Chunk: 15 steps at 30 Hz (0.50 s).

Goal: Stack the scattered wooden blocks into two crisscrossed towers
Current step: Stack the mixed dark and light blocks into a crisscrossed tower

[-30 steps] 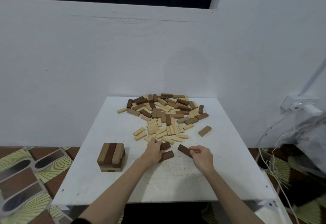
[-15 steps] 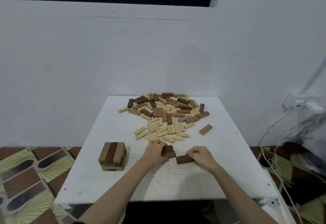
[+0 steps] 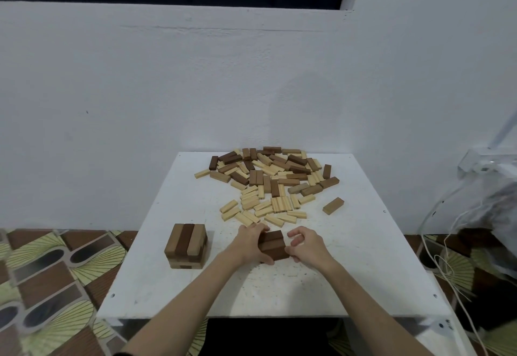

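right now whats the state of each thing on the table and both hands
left hand: fingers curled on the left side of the dark blocks
right hand: thumb and fingers at their right side
dark blocks: pressed side by side, flat on the table
tower: started, a few crisscrossed layers, untouched
pile: loose, unstacked, at the far side
lone block: lying flat, apart from the pile

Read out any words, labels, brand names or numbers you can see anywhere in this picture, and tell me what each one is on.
None can be read.
The wooden blocks, the small stack and the white table show plain surfaces with no print.
The wall is bare.
The white socket at the right is too blurred to tell if it carries any marking.
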Motion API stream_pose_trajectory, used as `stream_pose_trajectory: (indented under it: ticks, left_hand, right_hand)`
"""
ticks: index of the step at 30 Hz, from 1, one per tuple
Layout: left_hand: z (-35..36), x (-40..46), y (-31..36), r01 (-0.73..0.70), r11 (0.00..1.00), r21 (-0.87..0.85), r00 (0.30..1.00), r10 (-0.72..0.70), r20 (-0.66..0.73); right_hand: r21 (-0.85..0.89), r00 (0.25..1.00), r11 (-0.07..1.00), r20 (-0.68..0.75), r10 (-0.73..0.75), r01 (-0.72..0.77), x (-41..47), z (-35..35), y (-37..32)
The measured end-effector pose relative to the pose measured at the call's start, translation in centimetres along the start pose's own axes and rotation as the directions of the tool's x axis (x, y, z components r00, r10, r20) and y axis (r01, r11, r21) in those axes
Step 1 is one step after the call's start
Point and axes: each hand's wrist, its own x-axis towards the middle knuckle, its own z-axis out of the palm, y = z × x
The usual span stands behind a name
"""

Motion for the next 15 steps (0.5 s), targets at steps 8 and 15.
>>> stream_pose_trajectory:
  ticks: [8, 15]
  left_hand:
    - [0.0, 0.11, 0.27, 0.011, 0.998, -0.061, 1.0, -0.012, -0.018]
    - [-0.04, -0.04, 0.27, 0.136, 0.974, -0.181, 0.987, -0.149, -0.057]
  right_hand:
    - [0.112, 0.999, 0.994, -0.033, 0.017, -0.013, -0.22, 0.18, 0.38]
    - [0.152, 0.998, 0.988, -0.059, 0.006, 0.003, 0.16, 0.81, 0.33]
